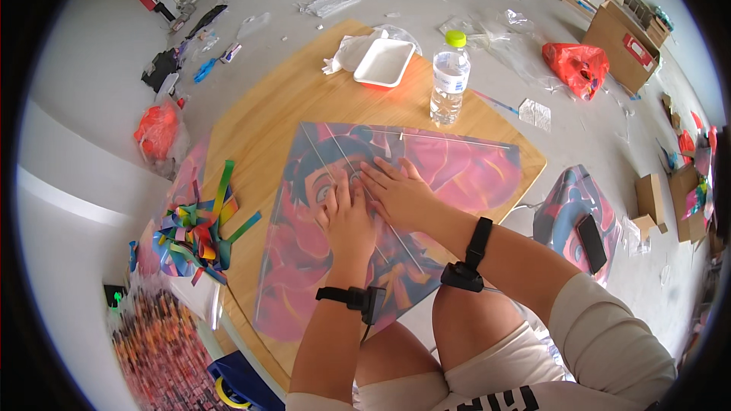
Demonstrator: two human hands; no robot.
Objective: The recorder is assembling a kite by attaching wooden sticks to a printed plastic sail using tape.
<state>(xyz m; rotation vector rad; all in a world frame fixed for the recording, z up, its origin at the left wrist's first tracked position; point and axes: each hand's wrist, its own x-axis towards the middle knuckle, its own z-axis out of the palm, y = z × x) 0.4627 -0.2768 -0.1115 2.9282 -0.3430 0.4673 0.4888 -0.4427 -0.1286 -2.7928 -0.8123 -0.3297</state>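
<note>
A printed kite sheet (464,175) in pink and blue, with a cartoon face on it, lies spread on the wooden table. Thin pale rods (407,250) run slantwise across its middle, and another thin rod (457,141) lies along its far edge. My left hand (346,217) rests on the sheet by the printed eye, its fingers stretched forward and slightly bent. Just right of it, my right hand (400,194) lies flat over the slanting rods, fingers apart. The fingertips of both hands nearly meet. What lies under the palms is hidden.
A capped water bottle (449,80) and a white tray (385,62) stand at the table's (266,99) far side. Colourful ribbons (194,236) are heaped at the left. On the right, a black phone (591,243) lies on a covered stool. Bags and cardboard boxes (620,46) litter the floor.
</note>
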